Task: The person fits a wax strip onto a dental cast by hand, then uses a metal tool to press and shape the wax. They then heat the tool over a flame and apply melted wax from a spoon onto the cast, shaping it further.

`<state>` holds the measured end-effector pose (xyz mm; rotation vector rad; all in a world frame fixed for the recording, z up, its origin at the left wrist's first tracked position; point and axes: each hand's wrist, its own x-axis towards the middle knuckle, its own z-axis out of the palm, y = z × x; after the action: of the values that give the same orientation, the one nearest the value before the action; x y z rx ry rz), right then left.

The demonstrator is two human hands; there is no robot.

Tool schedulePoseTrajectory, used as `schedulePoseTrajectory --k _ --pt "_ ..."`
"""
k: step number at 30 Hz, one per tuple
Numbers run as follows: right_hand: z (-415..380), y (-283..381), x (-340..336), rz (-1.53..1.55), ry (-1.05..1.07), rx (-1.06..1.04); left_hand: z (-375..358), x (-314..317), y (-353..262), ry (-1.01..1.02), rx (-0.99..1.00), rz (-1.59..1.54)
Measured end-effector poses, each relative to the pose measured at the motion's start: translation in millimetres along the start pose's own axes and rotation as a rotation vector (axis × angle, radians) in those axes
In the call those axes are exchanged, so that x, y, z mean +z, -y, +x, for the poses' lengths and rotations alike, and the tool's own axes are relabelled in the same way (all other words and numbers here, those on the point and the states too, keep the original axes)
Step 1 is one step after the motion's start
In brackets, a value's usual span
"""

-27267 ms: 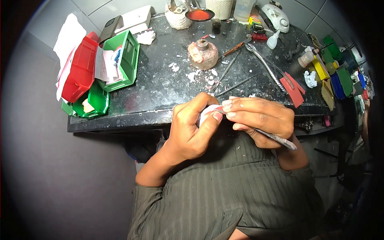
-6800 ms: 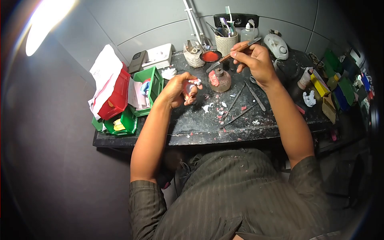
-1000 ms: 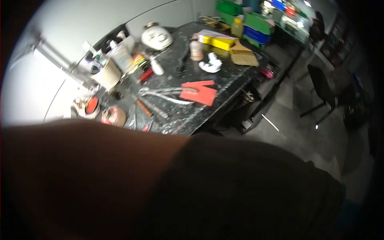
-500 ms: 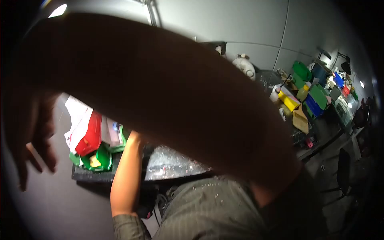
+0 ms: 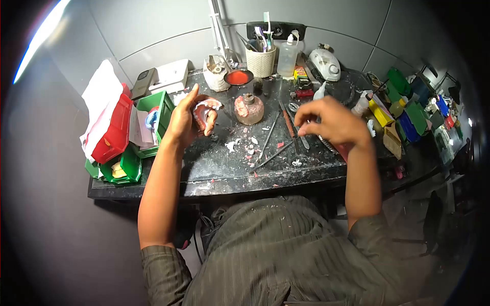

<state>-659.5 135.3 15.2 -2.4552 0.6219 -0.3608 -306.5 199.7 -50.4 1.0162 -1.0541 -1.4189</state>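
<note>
In my left hand (image 5: pixel 185 120) is a U-shaped pink and whitish denture (image 5: pixel 201 113), gripped between thumb and fingers above the left part of the bench. My right hand (image 5: pixel 329 122) hovers over the right side of the bench with fingers loosely bent and slightly apart; I see nothing in it. Below it lie a brown-handled carving tool (image 5: pixel 289 122) and a metal spatula (image 5: pixel 304 142). A thin metal tool (image 5: pixel 269 136) rests nearer the middle. Between my hands stands a round glass spirit burner (image 5: pixel 249 111) with pink wax on its side.
Green bins (image 5: pixel 164 115) and a red bin (image 5: pixel 115 127) flank the left edge. Behind are a red-filled dish (image 5: pixel 238 77), a cup of brushes (image 5: pixel 261 62), a squeeze bottle (image 5: pixel 287 58) and a white device (image 5: pixel 325 65). Wax scraps litter the black bench (image 5: pixel 224 173).
My right arm, which crossed the view with its hand at far left, has swung back to the right over the tools. The bench and the denture in my left hand now show.
</note>
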Motion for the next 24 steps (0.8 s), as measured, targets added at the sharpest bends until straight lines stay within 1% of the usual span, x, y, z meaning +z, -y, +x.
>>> schedulePoseTrajectory --k 2,4,6,7,8,10,11,12,14,15,17,18,20,21,24 --pt "-4.3 -6.6 26.9 -0.029 -0.061 -0.037 -1.9 1.2 -1.4 0.005 0.008 0.014" --pt "-4.0 -11.5 36.5 -0.028 -0.09 -0.04 -2.0 -0.1 -0.7 0.018 0.0 0.02" --pt "1.7 -17.4 37.7 -0.133 -0.15 0.02 -1.6 -0.2 0.3 0.022 0.017 0.024" --pt "6.1 -12.1 34.7 -0.084 -0.174 0.104 -2.2 0.4 0.3 0.022 0.011 0.027" --pt "13.9 -8.5 33.0 -0.081 -0.175 0.105 -2.9 1.6 -0.5 -0.005 0.002 0.044" --pt "29.5 -5.8 28.9 -0.136 -0.154 0.335 -3.6 5.1 -1.8 -0.032 -0.009 0.063" --pt "34.5 -15.7 31.6 -0.206 -0.179 0.288 -3.8 7.6 -2.1 -0.035 0.018 0.063" --pt "41.4 -23.5 33.2 -0.204 -0.181 0.288 -4.0 8.7 -2.7 -0.038 0.047 0.063" --pt "56.2 -32.3 33.0 -0.318 -0.11 0.408 -3.0 5.0 -1.6 -0.006 0.057 0.063" --pt "62.6 -35.1 32.4 -0.318 -0.11 0.404 -2.6 2.7 -1.1 0.026 0.066 0.064" --pt "72.6 -35.0 33.8 -0.39 0.016 0.522 -1.7 2.1 -1.0 0.034 0.074 0.097" --pt "74.1 -34.9 35.6 -0.387 0.014 0.517 -1.7 2.7 -1.2 0.046 0.082 0.128" --pt "76.3 -35.5 35.8 -0.223 0.013 0.592 -3.5 6.4 -3.8 0.036 0.102 0.131" --pt "76.4 -35.0 34.4 -0.227 0.016 0.583 -4.8 8.8 -5.0 0.022 0.119 0.137" --pt "69.5 -37.7 25.7 -0.014 -0.188 0.535 -3.8 5.9 -3.4 0.008 0.169 0.153"
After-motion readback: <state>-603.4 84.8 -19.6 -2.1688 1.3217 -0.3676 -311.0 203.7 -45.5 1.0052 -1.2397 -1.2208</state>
